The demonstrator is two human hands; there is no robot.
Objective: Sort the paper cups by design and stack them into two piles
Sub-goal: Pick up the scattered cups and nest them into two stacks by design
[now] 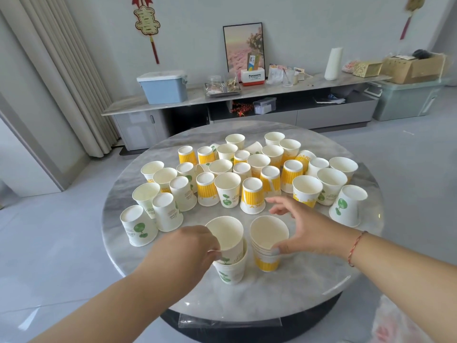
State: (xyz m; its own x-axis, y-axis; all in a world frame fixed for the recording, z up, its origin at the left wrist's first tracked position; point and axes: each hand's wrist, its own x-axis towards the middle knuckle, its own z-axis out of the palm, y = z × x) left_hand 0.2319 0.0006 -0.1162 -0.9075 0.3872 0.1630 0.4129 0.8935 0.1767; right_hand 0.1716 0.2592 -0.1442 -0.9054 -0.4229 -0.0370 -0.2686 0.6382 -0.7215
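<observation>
Two short piles stand near the front of the round marble table (309, 288). The left pile of green-leaf cups (231, 268) has its top cup (228, 236) tilted and only partly seated; my left hand (190, 248) grips that cup's side. The right pile of yellow-striped cups (268, 246) stands upright; my right hand (304, 229) has its thumb on the pile's side and its fingers spread above the rim. Behind them stand several loose cups of both designs, some upright, some upside down, such as a yellow one (252, 196) and a green one (228, 191).
A low marble-topped cabinet (247, 95) runs along the far wall, carrying a blue box (163, 87), a framed picture (243, 48) and cartons. Grey floor surrounds the table. A printed bag (408, 323) lies at the lower right.
</observation>
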